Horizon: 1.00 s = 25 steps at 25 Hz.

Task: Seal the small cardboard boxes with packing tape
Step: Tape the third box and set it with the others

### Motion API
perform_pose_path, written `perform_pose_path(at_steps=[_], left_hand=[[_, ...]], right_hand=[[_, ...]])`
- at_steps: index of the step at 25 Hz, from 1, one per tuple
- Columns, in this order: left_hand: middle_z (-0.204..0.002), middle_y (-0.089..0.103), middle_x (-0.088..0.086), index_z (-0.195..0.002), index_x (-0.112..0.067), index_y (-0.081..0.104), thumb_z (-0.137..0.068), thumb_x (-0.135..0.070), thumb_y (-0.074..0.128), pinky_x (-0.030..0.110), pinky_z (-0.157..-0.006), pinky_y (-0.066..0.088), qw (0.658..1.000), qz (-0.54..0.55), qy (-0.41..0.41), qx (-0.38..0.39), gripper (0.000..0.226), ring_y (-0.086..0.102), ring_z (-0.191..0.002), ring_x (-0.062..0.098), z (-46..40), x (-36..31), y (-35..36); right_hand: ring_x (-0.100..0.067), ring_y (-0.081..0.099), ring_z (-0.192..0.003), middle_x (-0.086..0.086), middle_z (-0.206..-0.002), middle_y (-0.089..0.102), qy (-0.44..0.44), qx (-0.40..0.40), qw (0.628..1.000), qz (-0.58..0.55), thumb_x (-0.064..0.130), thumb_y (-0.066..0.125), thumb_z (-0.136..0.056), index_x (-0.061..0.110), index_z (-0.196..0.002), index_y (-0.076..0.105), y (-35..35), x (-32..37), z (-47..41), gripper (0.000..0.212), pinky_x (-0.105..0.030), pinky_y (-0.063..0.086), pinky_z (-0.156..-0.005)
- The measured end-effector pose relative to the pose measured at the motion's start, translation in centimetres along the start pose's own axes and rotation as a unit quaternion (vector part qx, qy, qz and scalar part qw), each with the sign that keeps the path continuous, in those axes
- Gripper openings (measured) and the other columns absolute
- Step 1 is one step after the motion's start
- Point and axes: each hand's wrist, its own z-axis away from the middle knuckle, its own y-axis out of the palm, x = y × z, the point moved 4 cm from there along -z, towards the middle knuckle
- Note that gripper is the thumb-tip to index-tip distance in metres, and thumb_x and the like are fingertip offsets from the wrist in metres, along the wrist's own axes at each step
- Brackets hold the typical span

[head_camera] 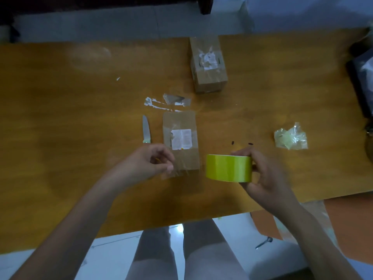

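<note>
R hand (268, 176) gripped tape roll (229, 168) by its sides, fingers curled round, just right of near box (180, 140) on desk (80, 118). L hand (153, 161) pinched clear tape end (177, 171) at box's near edge. Far box (207, 65) stood well apart, already taped. Knife (146, 129) lay left of near box; crumpled tape wad (290, 137) to right. Judgement: box light, prob slides when tape pulled, so press it down. Tape thin, sticky, folds on itself; keep taut, hold by edges.
</note>
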Motion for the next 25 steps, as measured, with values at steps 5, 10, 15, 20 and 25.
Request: perform_pose_path(at_steps=[5, 10, 15, 20, 25], left_hand=[[-0.075, 0.069, 0.007, -0.076, -0.021, 0.068, -0.081, -0.027, 0.075, 0.031, -0.067, 0.044, 0.998, -0.029, -0.03, -0.05, 0.01, 0.058, -0.068, 0.015, 0.2, 0.4, -0.4], [-0.077, 0.067, -0.001, -0.088, -0.015, 0.065, -0.086, -0.016, 0.069, 0.02, -0.064, 0.043, 0.995, 0.022, -0.055, -0.084, 0.005, 0.059, -0.063, 0.001, -1.0, -0.9, -1.1], [-0.087, 0.067, 0.008, -0.093, -0.013, 0.057, -0.082, -0.008, 0.074, 0.031, -0.074, 0.05, 0.985, 0.038, -0.074, -0.151, 0.021, 0.064, -0.084, 0.02, -2.4, -1.6, -2.4], [-0.095, 0.068, 0.017, -0.085, -0.015, 0.054, -0.077, -0.007, 0.078, 0.045, -0.087, 0.052, 0.978, 0.004, -0.074, -0.196, 0.027, 0.067, -0.094, 0.03, -3.4, -1.3, -2.5], [-0.091, 0.067, 0.01, -0.093, -0.011, 0.055, -0.077, -0.008, 0.079, 0.039, -0.081, 0.052, 0.971, -0.013, -0.077, -0.226, 0.028, 0.065, -0.083, 0.018, -3.5, -0.9, -2.7]], right_hand=[[-0.008, 0.06, -0.099, 0.006, -0.104, 0.063, 0.01, 0.02, 1.0, -0.008, -0.014, 0.071, -0.07, 0.019, -0.101, 0.056, -0.2, -1.3, -1.3, 0.047, -0.032, 0.053, -0.076], [-0.018, 0.06, -0.084, -0.003, -0.091, 0.063, -0.003, -0.012, 1.0, 0.029, -0.008, 0.072, -0.07, 0.016, -0.093, 0.053, -0.9, -1.4, -3.8, 0.038, -0.048, 0.052, -0.067], [-0.022, 0.056, -0.072, -0.003, -0.078, 0.056, 0.013, -0.021, 0.997, 0.066, 0.001, 0.069, -0.075, 0.017, -0.088, 0.048, -1.0, -1.6, -5.9, 0.03, -0.052, 0.05, -0.061], [-0.025, 0.054, -0.071, -0.003, -0.078, 0.055, 0.044, -0.01, 0.993, 0.11, 0.004, 0.068, -0.076, 0.018, -0.09, 0.045, -0.3, -2.1, -7.0, 0.031, -0.051, 0.048, -0.062], [-0.02, 0.054, -0.071, 0.007, -0.076, 0.051, 0.056, 0.007, 0.988, 0.146, 0.006, 0.069, -0.077, 0.02, -0.092, 0.044, 0.1, -2.1, -7.7, 0.032, -0.038, 0.043, -0.058]])
